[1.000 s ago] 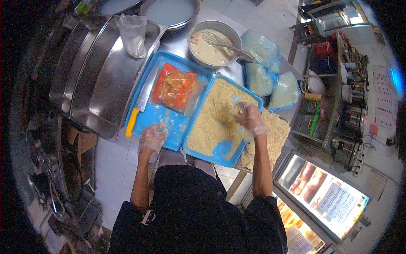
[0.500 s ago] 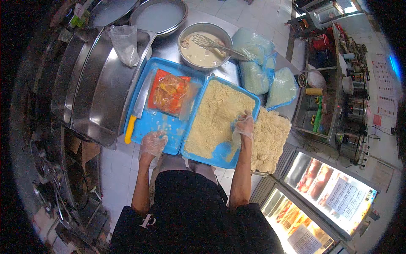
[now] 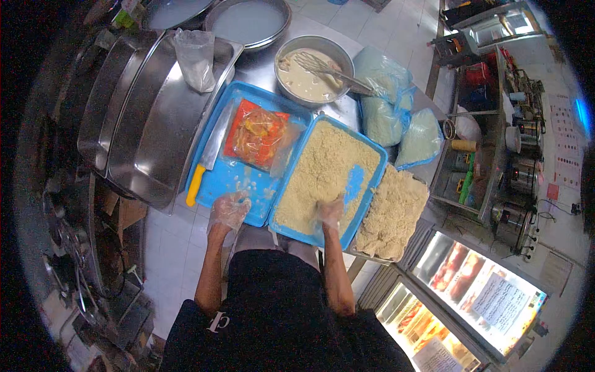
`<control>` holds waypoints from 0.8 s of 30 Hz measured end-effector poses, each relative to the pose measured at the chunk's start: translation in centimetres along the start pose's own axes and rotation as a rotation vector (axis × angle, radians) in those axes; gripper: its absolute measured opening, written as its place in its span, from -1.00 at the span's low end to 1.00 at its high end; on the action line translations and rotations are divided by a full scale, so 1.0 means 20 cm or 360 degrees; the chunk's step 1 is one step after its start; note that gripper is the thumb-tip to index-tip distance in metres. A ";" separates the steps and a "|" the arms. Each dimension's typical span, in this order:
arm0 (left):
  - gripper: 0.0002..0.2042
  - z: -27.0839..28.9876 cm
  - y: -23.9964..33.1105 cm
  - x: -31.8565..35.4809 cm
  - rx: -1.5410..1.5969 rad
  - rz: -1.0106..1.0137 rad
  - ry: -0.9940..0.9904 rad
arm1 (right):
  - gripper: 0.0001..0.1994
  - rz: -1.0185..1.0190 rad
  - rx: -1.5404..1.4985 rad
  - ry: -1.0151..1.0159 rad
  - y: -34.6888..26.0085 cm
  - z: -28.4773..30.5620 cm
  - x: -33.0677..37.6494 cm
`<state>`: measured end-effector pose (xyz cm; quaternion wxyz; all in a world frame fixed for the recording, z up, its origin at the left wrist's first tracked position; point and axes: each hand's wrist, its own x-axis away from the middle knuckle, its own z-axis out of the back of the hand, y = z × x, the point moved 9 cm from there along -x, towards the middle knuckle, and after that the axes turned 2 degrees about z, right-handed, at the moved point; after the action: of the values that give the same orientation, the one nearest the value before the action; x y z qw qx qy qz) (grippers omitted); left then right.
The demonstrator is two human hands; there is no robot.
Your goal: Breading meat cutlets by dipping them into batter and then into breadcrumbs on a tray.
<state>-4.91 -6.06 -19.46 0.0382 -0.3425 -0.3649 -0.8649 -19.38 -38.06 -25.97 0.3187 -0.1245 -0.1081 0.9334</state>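
Breadcrumb tray [image 3: 369, 162] — a blue, shallow rectangle filled with pale crumbs — lies straight ahead of the person's right side, its long axis running away from the body and leaning toward the upper right. The right hand [image 3: 329, 212], in a thin clear glove, is pressed into the crumbs at the tray's near end, fingers curled down into the coating; whether it grips a piece underneath cannot be told. One bare patch of blue shows through the crumbs just beyond the hand, to its right.

The left hand [image 3: 229, 209], also gloved, rests loosely curled and holding nothing on the near edge of the second blue tray [image 3: 214, 181], which touches the crumb tray along its left side. So the right hand is the one in the crumbs; the left is just beside, one tray over.

On that left tray sits a clear bag of orange-red marinated pieces [image 3: 257, 133], up and ahead of the left hand, and a cleaver with a yellow handle [image 3: 206, 162] lies along the tray's left rim, handle toward the person. Beyond both trays stands a metal bowl of pale batter [image 3: 308, 79] with a whisk [image 3: 322, 66] resting in it. To the right of the crumb tray, touching it, is a heap of spare crumbs [image 3: 392, 214]; bags of pale flour [image 3: 384, 102] sit behind. Stacked steel pans [image 3: 133, 118] crowd the tabletop [image 3: 257, 62] on the left.
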 end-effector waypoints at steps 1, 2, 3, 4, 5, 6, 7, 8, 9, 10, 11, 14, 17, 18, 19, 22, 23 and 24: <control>-0.62 0.00 -0.05 0.01 0.0001 0.0016 0.0004 | -0.41 -0.0526 -0.0642 -0.0414 0.02 -0.07 -0.07; -0.63 0.01 -0.07 0.01 -0.0010 -0.0001 0.0041 | -0.31 -0.1052 -0.1283 -0.0818 -0.03 -0.15 -0.10; -0.63 0.02 -0.08 0.00 -0.0026 -0.0025 0.0073 | -0.31 -0.0949 -0.1163 -0.0855 -0.06 -0.11 -0.18; -0.63 0.03 -0.07 0.01 -0.0027 -0.0023 0.0074 | -0.31 -0.0950 -0.1165 -0.0859 -0.06 -0.09 -0.23; -0.63 0.04 -0.06 0.01 -0.0125 -0.0012 0.0091 | -0.35 -0.0596 -0.1071 -0.0752 -0.12 -0.01 -0.33; -0.64 0.05 -0.04 0.02 -0.0223 -0.0008 0.0103 | -0.40 -0.0248 -0.0968 -0.0634 -0.19 0.05 -0.40; -0.64 0.04 -0.04 0.00 -0.0229 -0.0027 0.0096 | -0.40 -0.0258 -0.0967 -0.0615 -0.19 -0.02 -0.45; -0.65 0.00 -0.02 -0.03 -0.0167 -0.0090 0.0059 | -0.39 0.0132 -0.0487 -0.0343 -0.26 -0.06 -0.54; -0.65 -0.03 -0.01 -0.04 -0.0107 -0.0135 0.0023 | -0.37 0.0508 0.0004 -0.0091 -0.34 -0.07 -0.55; -0.65 -0.01 -0.02 -0.01 -0.0113 -0.0114 0.0028 | -0.37 0.0511 -0.0009 -0.0109 -0.41 -0.05 -0.53; -0.66 0.00 -0.03 0.03 -0.0141 -0.0061 -0.0006 | -0.35 0.0463 -0.0221 -0.0193 -0.46 -0.02 -0.51; -0.65 0.02 0.01 -0.04 -0.0186 -0.0026 0.0002 | -0.25 0.0347 -0.0113 -0.0226 -0.39 -0.04 -0.44; -0.64 0.01 -0.11 -0.07 -0.0114 0.0033 0.0034 | -0.23 0.0266 -0.0066 -0.0472 -0.45 -0.05 -0.41; -0.64 -0.02 -0.16 -0.05 -0.0028 0.0039 -0.0010 | -0.23 0.0257 -0.0063 -0.0485 -0.48 -0.04 -0.42; -0.64 -0.02 -0.09 -0.02 -0.0036 0.0039 -0.0038 | -0.23 0.0379 -0.0100 -0.0399 -0.53 -0.02 -0.47; -0.63 0.05 0.08 -0.04 -0.0243 -0.0079 0.0042 | -0.19 0.0541 -0.0082 -0.0313 -0.46 -0.08 -0.58; -0.64 0.04 0.05 -0.03 -0.0276 -0.0065 0.0022 | -0.21 0.0679 -0.0394 -0.0498 -0.42 -0.11 -0.57; -0.64 0.02 0.03 -0.04 -0.0303 -0.0064 -0.0008 | -0.22 0.0809 -0.0693 -0.0674 -0.38 -0.10 -0.56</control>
<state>-3.93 -6.41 -19.32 -0.0130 -0.3394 -0.2879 -0.8954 -5.76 -38.88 -23.89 0.0143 -0.0166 -0.3326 0.9428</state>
